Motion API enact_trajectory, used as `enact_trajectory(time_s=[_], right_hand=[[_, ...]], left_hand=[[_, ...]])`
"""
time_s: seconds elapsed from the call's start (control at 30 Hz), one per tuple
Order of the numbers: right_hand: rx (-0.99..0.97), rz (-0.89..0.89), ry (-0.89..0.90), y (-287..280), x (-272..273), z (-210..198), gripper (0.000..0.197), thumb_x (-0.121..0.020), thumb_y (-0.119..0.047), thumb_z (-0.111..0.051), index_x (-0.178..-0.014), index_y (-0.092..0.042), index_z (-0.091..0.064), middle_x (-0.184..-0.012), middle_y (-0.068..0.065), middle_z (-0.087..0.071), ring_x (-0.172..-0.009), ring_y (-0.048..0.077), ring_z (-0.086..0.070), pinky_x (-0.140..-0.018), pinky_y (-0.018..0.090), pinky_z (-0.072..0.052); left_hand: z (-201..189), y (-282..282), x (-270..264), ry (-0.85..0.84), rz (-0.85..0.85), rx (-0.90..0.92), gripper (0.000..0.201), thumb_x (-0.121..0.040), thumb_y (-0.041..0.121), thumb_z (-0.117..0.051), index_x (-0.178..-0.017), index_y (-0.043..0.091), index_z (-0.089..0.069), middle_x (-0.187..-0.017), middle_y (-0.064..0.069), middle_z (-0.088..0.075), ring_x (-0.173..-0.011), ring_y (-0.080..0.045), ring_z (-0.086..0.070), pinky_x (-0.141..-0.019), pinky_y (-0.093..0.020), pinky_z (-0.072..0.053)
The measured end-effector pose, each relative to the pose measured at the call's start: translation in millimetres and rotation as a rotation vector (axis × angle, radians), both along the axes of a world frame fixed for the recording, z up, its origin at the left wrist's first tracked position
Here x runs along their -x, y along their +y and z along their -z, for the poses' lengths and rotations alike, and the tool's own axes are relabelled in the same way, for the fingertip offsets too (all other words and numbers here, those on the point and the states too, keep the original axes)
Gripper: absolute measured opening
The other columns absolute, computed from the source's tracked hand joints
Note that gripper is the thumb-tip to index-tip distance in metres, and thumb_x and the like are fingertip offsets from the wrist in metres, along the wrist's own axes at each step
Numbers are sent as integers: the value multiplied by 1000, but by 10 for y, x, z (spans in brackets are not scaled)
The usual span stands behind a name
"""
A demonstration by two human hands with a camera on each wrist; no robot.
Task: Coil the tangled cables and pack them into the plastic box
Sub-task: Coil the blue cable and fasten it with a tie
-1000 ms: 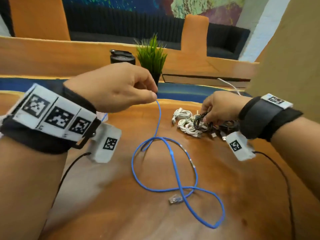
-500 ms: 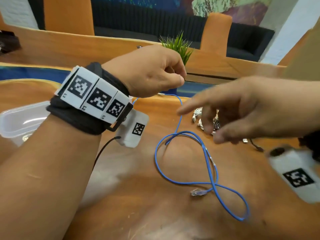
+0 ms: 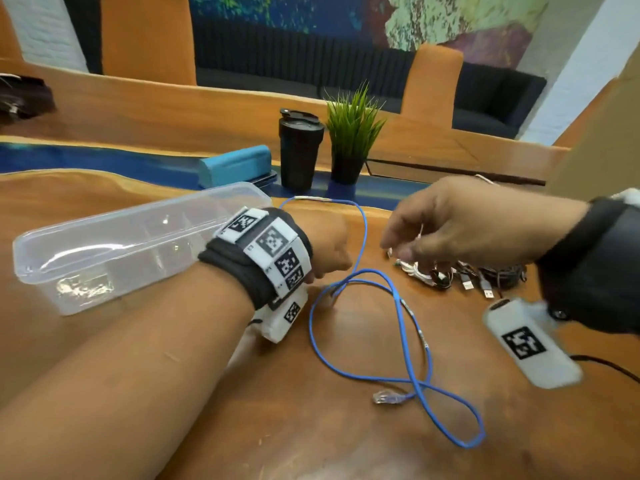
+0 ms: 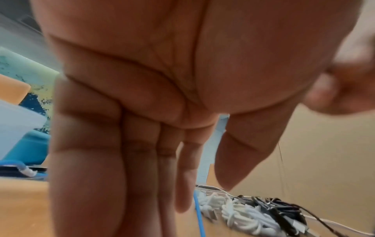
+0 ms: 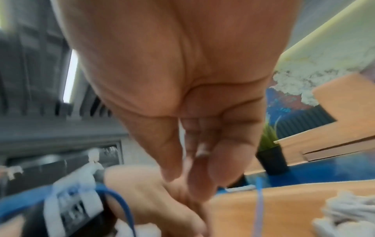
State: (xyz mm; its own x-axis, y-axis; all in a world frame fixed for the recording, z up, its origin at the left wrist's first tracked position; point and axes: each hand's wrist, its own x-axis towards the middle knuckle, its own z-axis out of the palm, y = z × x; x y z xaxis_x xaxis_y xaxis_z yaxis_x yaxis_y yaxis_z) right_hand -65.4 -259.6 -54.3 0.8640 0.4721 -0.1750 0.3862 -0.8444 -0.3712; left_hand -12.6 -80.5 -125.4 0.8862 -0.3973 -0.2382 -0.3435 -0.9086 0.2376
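Note:
A long blue network cable point(image 3: 412, 327) lies in loose crossing loops on the wooden table, its clear plug point(image 3: 386, 398) near the front. My left hand point(image 3: 327, 249) is low beside the cable's upper loop. In the left wrist view its fingers point(image 4: 142, 176) point straight down at the table and hold nothing, with the blue cable point(image 4: 198, 219) just past them. My right hand point(image 3: 398, 245) hovers over the cable with loosely curled fingers point(image 5: 202, 173) and nothing in them. The clear plastic box point(image 3: 86, 296) stands at the left. A pile of white and black cables point(image 3: 446, 275) lies to the right.
A black tumbler point(image 3: 300, 150), a small potted plant point(image 3: 349, 140) and a teal block point(image 3: 235, 164) stand behind the box along the table's blue strip. The right wrist camera's black lead point(image 3: 609, 367) trails over the table at the right.
My left hand has let go of the blue cable and dropped to the table. My right hand left the black cable pile and swung left over the blue cable. The box came into view.

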Motion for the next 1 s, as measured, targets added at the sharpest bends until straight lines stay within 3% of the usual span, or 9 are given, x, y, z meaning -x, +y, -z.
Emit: enact_trajectory(time_s=[0.07, 0.17, 0.3, 0.47, 0.57, 0.67, 0.73, 0.83, 1.0], right_hand=[[310, 102, -2, -21, -141, 297, 10, -91, -28, -66, -100, -26, -70, -80, -2, -73, -66, 13, -70, -65, 32, -60], [547, 180, 151, 5, -233, 693, 26, -88, -34, -68, -105, -15, -64, -78, 5, -74, -62, 19, -71, -55, 29, -58], [420, 238, 222, 47, -233, 919, 27, -85, -13, -67, -102, -14, -47, -71, 9, -72, -51, 23, -67, -57, 37, -60], [326, 316, 99, 67, -121, 888, 22, -81, -12, -65, -102, -11, -56, -88, 10, -69, -72, 27, -71, -54, 35, -58], [21, 462, 104, 47, -108, 728, 18, -80, -14, -61, -93, -1, -65, -77, 17, -69, -57, 28, -63, -44, 28, -49], [-359, 545, 95, 22, -107, 333, 13, -78, -8, -58, -82, 2, -65, -57, 13, -49, -46, 22, -42, -43, 24, -32], [-636, 534, 155, 37, -58, -19, 18, -80, -3, -54, -92, 2, -67, -56, 6, -42, -44, 14, -34, -41, 20, -28], [-886, 482, 222, 84, 9, -460, 15, -85, -6, -51, -96, -6, -62, -62, 2, -36, -47, 10, -30, -42, 19, -28], [-1171, 504, 385, 57, 21, -873, 8, -89, -8, -50, -88, -8, -58, -62, 0, -43, -40, 5, -41, -38, 15, -43]], left_hand=[[-36, -2, 4, 39, -30, 92, 24, -93, 17, -45, -82, 9, -65, -75, -5, -73, -66, -19, -73, -54, -24, -53], [-201, 57, -7, 20, -94, 300, 24, -96, 14, -42, -93, 6, -65, -84, -7, -74, -70, -17, -73, -58, -27, -56], [-420, 175, 35, -64, -105, 456, 23, -97, 19, -45, -100, 10, -66, -87, -2, -75, -70, -13, -74, -68, -34, -62], [-636, 164, 185, -96, -81, 516, 19, -95, 21, -50, -100, 12, -66, -88, -1, -74, -72, -12, -74, -70, -35, -61], [-651, 155, 303, -90, -61, 493, 17, -95, 23, -52, -98, 14, -66, -88, 0, -75, -72, -11, -74, -70, -35, -60], [-707, 155, 423, -66, -43, 538, 17, -93, 29, -57, -95, 15, -67, -88, 1, -75, -75, -13, -74, -74, -38, -59], [-791, 148, 516, -43, 0, 561, 21, -92, 35, -61, -95, 16, -68, -87, 3, -75, -79, -12, -73, -77, -38, -58], [-981, 140, 647, -102, 58, 555, 23, -91, 37, -63, -93, 15, -70, -83, 4, -74, -74, -8, -69, -67, -29, -55], [-1314, 178, 830, -72, 37, 842, 19, -98, 9, -54, -99, -6, -64, -80, -12, -66, -65, -15, -57, -51, -14, -42]])
